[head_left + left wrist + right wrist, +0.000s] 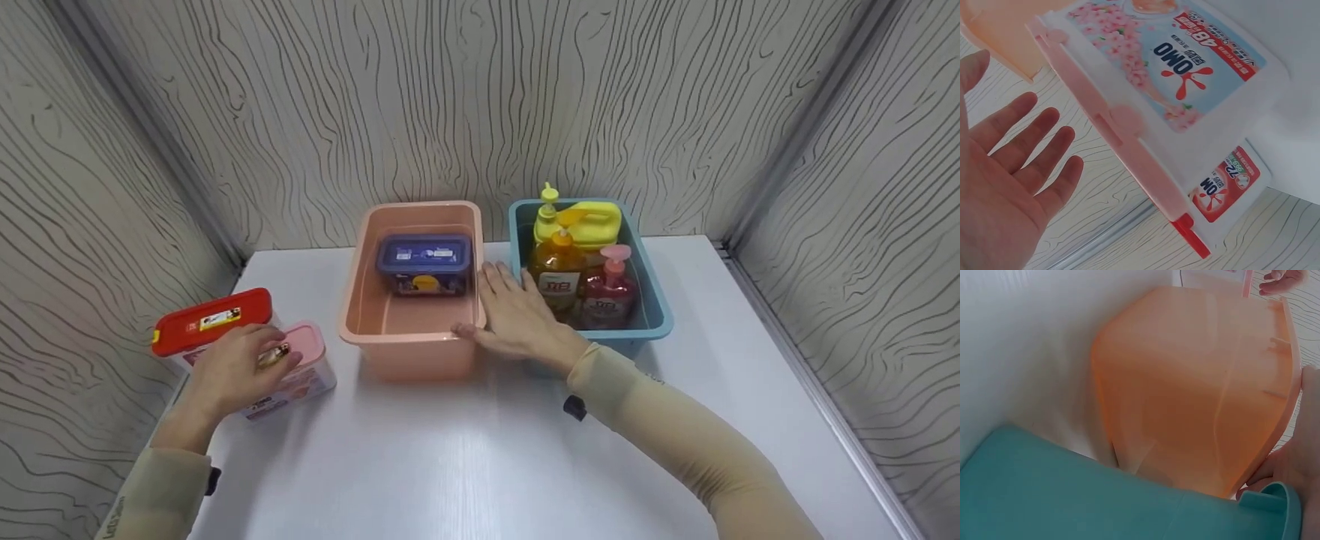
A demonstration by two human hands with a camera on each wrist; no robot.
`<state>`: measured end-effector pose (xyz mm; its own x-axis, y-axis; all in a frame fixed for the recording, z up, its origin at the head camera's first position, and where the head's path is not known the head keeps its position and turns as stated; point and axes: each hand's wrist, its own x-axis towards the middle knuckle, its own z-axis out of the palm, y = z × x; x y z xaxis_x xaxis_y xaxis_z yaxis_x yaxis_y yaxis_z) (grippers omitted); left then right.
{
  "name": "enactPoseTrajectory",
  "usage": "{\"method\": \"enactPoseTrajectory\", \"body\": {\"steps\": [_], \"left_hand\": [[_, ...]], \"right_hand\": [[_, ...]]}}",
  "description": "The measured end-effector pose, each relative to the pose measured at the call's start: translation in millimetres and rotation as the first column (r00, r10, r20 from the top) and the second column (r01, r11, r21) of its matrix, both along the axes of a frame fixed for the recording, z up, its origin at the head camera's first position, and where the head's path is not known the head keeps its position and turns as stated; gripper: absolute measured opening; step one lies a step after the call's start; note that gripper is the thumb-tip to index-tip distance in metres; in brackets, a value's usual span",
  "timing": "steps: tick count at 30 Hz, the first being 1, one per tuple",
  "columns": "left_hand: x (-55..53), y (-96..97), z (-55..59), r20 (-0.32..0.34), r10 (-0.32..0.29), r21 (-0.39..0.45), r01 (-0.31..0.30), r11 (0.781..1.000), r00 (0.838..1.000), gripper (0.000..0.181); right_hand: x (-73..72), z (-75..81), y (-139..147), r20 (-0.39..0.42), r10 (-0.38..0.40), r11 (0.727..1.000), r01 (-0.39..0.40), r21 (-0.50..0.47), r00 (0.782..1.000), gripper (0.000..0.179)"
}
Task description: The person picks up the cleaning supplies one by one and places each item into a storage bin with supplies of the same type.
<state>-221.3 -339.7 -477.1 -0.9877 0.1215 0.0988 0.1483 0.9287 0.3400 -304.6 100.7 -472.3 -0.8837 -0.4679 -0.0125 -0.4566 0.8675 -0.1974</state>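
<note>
My left hand [238,367] hovers over a white OMO laundry detergent box with a pink lid [306,343]. In the left wrist view its fingers [1013,152] are spread and apart from the box [1185,84]. Behind it stands a second OMO box with a red lid [214,321]. My right hand [517,311] lies along the right rim of a pink plastic bin [412,360], fingers straight, thumb at the near corner. Inside that bin sits a dark blue lidded box [424,255]. The right wrist view shows this hand [1303,455] beside the bin's rim.
Right of the pink bin, a blue-green bin [660,319] holds a yellow pump jug [600,221], an amber pump bottle [555,262] and a red pump bottle [609,292]. Wood-patterned panels [480,97] wall in the white table [420,465] at the back and sides.
</note>
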Motion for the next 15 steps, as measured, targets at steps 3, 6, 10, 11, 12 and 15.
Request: {"method": "enactPoseTrajectory", "body": {"steps": [3,6,10,11,12,15], "left_hand": [[1.9,-3.1,-2.3,-0.014,-0.003,-0.015,0.003,1.0,1.0,0.061],[2.9,-7.5,-4.8,-0.022,0.0,-0.025,0.0,1.0,1.0,0.063],[3.3,-14.9,-8.7,-0.021,0.006,-0.015,-0.006,1.0,1.0,0.07],[4.0,-16.7,-9.8,-0.023,0.003,-0.01,-0.004,1.0,1.0,0.071],[4.5,-18.6,-11.0,-0.024,0.003,-0.005,-0.003,1.0,1.0,0.071],[6.3,-22.7,-13.6,-0.022,0.006,0.008,-0.006,1.0,1.0,0.073]], "right_hand": [[-1.3,-0.3,-0.7,-0.019,0.017,1.0,-0.017,0.019,1.0,0.118],[-2.3,-0.1,-0.9,-0.023,0.03,0.999,-0.029,0.042,0.999,0.124],[-2.5,1.4,-0.6,0.003,0.028,0.998,-0.028,0.062,1.0,0.133],[-2.5,1.7,-0.7,0.007,0.027,0.997,-0.028,0.067,1.0,0.134],[-2.4,2.1,-0.8,0.013,0.025,0.997,-0.026,0.072,1.0,0.135],[-2.6,2.4,-1.1,0.021,0.023,0.997,-0.024,0.079,1.0,0.136]]}}
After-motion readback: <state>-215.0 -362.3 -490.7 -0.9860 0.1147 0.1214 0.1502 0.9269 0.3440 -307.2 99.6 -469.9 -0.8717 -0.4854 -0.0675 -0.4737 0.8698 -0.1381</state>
